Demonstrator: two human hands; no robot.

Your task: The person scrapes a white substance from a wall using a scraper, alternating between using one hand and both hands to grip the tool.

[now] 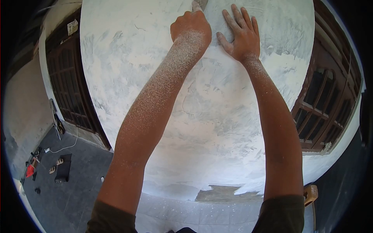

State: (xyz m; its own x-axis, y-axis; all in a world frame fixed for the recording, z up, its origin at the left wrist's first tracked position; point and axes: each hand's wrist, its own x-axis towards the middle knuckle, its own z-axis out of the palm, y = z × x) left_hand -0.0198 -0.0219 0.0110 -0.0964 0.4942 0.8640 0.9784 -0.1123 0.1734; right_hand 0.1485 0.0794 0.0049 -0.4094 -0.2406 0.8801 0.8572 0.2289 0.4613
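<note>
Both arms reach up to a white and grey patchy plastered wall (217, 108). Near the top edge, my left hand (191, 26) is closed around a scraper (201, 4), whose metal blade shows only in part against the wall. Pale dust covers the left forearm thickly. To the right of it, my right hand (243, 35) lies flat on the wall with fingers spread and white powder on the fingertips. A thin crack runs down the wall between the two forearms.
Brown wooden doors (66, 81) stand at the left, and a brown paned window (322, 105) at the right. Sandals (59, 161), a dark mat (64, 169), a white cable (72, 145) and a red item (30, 171) lie on the dark floor at lower left.
</note>
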